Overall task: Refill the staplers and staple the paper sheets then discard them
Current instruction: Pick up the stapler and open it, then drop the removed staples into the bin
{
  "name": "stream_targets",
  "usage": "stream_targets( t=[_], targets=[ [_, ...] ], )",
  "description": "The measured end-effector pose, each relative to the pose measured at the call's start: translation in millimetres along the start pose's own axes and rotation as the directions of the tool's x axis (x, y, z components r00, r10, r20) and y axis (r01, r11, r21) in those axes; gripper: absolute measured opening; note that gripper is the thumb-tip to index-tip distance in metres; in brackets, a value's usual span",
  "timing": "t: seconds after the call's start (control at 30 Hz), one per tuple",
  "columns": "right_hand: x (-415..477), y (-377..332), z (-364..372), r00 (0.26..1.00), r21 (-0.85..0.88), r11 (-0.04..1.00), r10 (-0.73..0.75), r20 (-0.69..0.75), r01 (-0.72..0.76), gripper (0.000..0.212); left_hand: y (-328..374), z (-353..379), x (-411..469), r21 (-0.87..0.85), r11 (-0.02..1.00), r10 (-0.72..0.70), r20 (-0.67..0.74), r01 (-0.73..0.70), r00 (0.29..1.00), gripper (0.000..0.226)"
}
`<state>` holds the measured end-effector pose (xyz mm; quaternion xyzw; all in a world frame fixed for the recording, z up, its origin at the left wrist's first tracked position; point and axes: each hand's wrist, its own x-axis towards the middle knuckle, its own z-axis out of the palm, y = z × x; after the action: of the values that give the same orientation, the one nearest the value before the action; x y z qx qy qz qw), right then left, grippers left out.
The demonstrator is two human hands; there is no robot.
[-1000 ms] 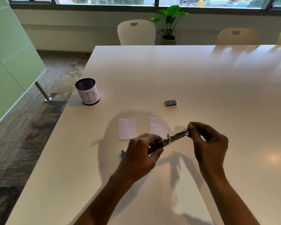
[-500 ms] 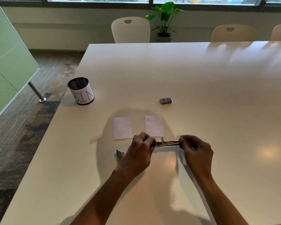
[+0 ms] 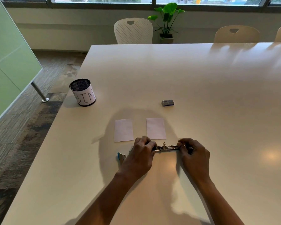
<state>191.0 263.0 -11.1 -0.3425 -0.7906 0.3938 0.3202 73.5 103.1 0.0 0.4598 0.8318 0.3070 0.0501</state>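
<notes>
The person's left hand [image 3: 141, 157] and right hand [image 3: 192, 154] each pinch one end of an opened metal stapler [image 3: 166, 147], which now lies level and low over the white table [image 3: 201, 88]; a second ago it was tilted, with the right end raised. The lowering suggests the refill of this unit is being seated or closed, though the staple channel is too small to confirm a loaded strip. A second, blue stapler [image 3: 121, 157] rests just left of the left hand, untouched. Beyond the hands lie two paper sheets [image 3: 123, 130] side by side, not yet stapled. Farther right sits the staple box [image 3: 167, 102]; farther left, the mesh bin [image 3: 83, 92].
</notes>
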Motion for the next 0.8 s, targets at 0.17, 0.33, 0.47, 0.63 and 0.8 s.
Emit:
stream_targets(
  t=[0.17, 0.33, 0.47, 0.63, 0.8],
  targets=[
    [5, 0, -1, 0.999, 0.011, 1.0, 0.008, 0.04, -0.009, 0.024, -4, -1, 3, 0.009, 1.0, 0.014, 0.009, -0.014, 1.0, 0.037],
    [25, -22, -6, 0.996, -0.011, 0.998, -0.064, 0.061, 0.065, 0.017, -11, -26, 8, -0.031, 0.999, -0.011, -0.054, 0.01, 0.998, 0.056],
    [50, -59, -5, 0.986, 0.09, 0.986, -0.146, 0.078, 0.139, 0.014, -37, -63, 15, -0.003, 0.995, -0.097, -0.218, 0.098, 0.971, 0.042],
    [77, -109, 9, 0.96, 0.239, 0.941, -0.266, 0.091, 0.238, 0.011, -88, -89, 24, 0.052, 0.959, -0.238, -0.38, 0.277, 0.894, 0.034],
    [97, -155, 39, 0.915, 0.294, 0.89, -0.391, 0.101, 0.348, 0.012, -129, -86, 32, 0.055, 0.906, -0.363, -0.408, 0.419, 0.838, 0.032]
  ],
)
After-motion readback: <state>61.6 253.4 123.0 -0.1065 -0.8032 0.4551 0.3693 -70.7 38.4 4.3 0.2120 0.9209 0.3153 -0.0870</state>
